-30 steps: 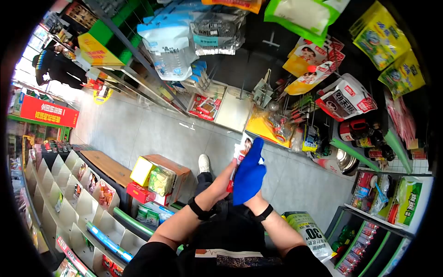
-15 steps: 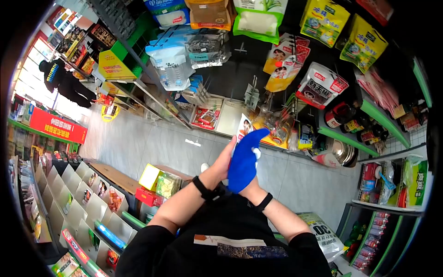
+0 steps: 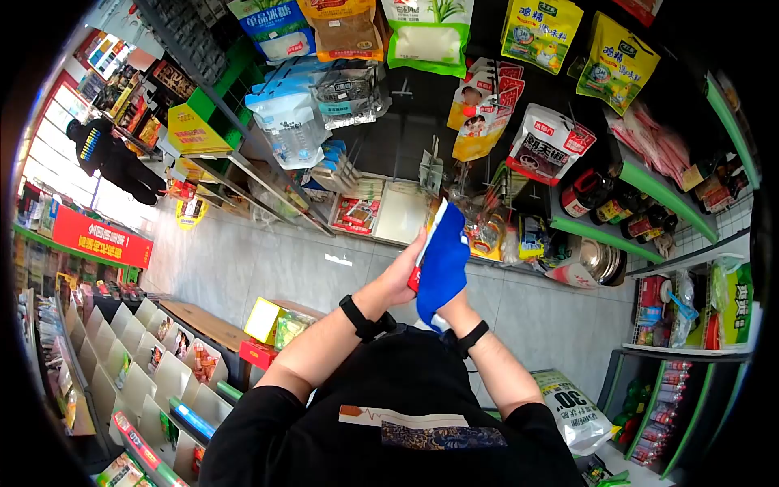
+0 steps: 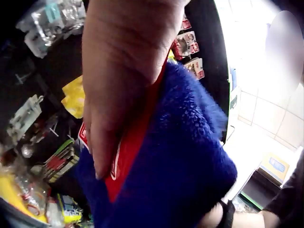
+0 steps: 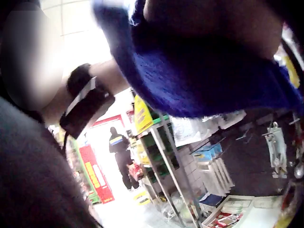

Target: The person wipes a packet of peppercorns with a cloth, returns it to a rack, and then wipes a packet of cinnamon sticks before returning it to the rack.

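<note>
Left of the hands (image 3: 402,273), passage runs over the tiled floor (image 3: 243,260); ahead, hanging pouches (image 3: 552,144) obstruct, and rightward, a printed sack (image 3: 574,418).

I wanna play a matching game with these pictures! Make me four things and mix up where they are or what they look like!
1. cloth
2. packet
3. sack
4. bottles

A. on a green-edged shelf
B. marked with a big 30
C. fuzzy and blue
D. gripped by the left hand

Pairs: 1-C, 2-D, 3-B, 4-A
</note>
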A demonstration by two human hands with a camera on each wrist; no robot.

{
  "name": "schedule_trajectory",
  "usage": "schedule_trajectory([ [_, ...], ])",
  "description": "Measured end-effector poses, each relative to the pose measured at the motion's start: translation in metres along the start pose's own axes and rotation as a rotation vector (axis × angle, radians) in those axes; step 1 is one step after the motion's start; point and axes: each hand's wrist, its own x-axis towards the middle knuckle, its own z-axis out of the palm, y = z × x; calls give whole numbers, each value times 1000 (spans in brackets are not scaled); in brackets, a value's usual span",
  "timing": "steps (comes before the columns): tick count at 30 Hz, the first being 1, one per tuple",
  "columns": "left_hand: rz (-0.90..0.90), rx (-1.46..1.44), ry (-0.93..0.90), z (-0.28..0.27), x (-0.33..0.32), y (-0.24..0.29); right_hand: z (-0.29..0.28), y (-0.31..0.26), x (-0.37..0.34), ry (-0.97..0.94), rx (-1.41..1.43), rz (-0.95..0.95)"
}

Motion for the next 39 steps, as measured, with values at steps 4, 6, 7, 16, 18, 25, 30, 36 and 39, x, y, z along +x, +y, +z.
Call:
schedule_trajectory([
  [4,4,33,-51,13,-5,15,-11,-32,27,105,-94,-12],
  [6,-39,76,-28,24,-11,17,-24,-13,40,66,-136,-50],
  [7,-18,31,-121,20,-8,12,-28,0,42,49,-119,-41],
  [16,112,-16,-44,3,4,-7,-6,15,16,63,-31,118],
  [18,139,14,-13,2,2,-3,3,-15,12,92,108,105],
  [25,68,100,-122,27,-6,-10,-26,-2,13,76,-114,42],
  [30,168,212,-158,15,14,-49,-25,36,-10,247,69,113],
  [36,278,311,-216,24,7,-60,-30,43,-42,193,407,507],
  [39,279,267,-185,17,19,-65,-25,7,-43,190,336,421],
])
